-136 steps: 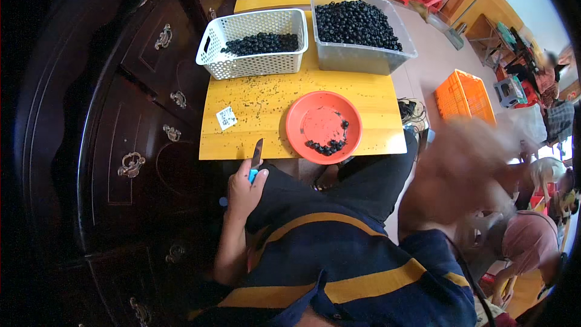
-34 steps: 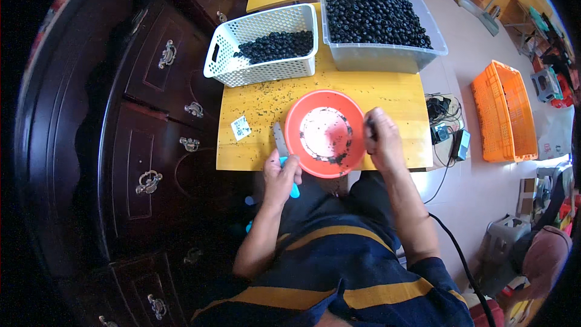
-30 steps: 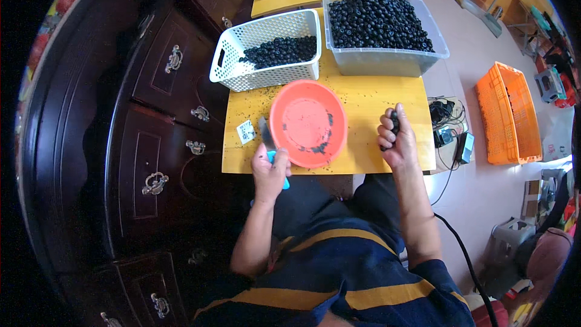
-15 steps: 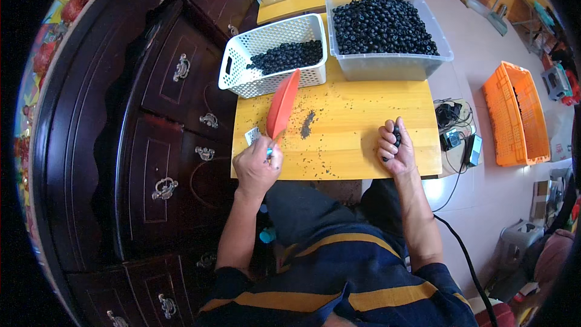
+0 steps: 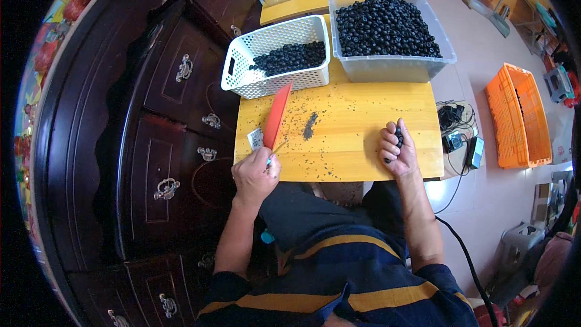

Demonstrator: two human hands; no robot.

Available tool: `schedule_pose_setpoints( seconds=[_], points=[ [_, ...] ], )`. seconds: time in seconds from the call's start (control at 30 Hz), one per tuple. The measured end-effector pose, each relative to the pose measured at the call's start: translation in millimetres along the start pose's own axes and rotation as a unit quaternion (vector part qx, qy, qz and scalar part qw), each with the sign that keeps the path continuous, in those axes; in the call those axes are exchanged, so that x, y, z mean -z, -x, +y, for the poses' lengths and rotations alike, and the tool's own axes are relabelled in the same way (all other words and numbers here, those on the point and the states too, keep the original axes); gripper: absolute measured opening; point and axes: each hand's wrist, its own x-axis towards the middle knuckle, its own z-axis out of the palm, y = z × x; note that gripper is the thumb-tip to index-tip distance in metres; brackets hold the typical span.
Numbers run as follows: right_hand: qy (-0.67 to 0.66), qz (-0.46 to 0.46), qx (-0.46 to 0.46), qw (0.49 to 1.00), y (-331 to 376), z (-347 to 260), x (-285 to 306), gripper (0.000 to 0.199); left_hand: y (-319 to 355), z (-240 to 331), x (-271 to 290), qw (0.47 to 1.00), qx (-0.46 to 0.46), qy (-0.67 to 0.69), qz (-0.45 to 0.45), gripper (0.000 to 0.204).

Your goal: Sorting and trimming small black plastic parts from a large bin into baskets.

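My left hand (image 5: 255, 172), at the table's near left, is closed round a thin red plastic sheet-like piece (image 5: 277, 116), seen almost edge-on. A slim pointed tool (image 5: 280, 146) with a teal part pokes out of the same fist; its kind I cannot make out. On the right, my right hand (image 5: 399, 148) is palm up with fingers curled over several black beads (image 5: 398, 137). Beyond my hands, a white perforated basket (image 5: 284, 82) holds a layer of black beads. A translucent plastic bin (image 5: 393, 71) beside it is heaped with more.
Dark crumbs (image 5: 310, 126) lie scattered over the yellow table (image 5: 357, 139). A small white label or card (image 5: 255, 139) is by my left hand. Dark wooden drawers (image 5: 163, 163) flank the left. An orange crate (image 5: 520, 121), cables (image 5: 451, 115) and a small box (image 5: 476, 152) stand at the right.
The red piece has turned to a narrower view and its tip has dropped lower, away from the basket. My left hand has moved slightly nearer to me. My right hand stays curled round the beads.
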Motion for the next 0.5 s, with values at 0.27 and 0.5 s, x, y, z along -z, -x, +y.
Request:
schedule_pose_setpoints(
  seconds=[0.27,0.5],
  points=[
    [-0.013,-0.004,-0.005,1.000,0.0,0.4,-1.0,0.035,-1.6,6.1,6.8,0.999,0.021,-0.003,0.026,0.011],
    [-0.004,0.001,-0.002,1.000,1.4,-0.9,-0.1,0.034,-2.6,6.4,18.8,0.999,0.024,0.012,0.037,0.008]
  ],
)
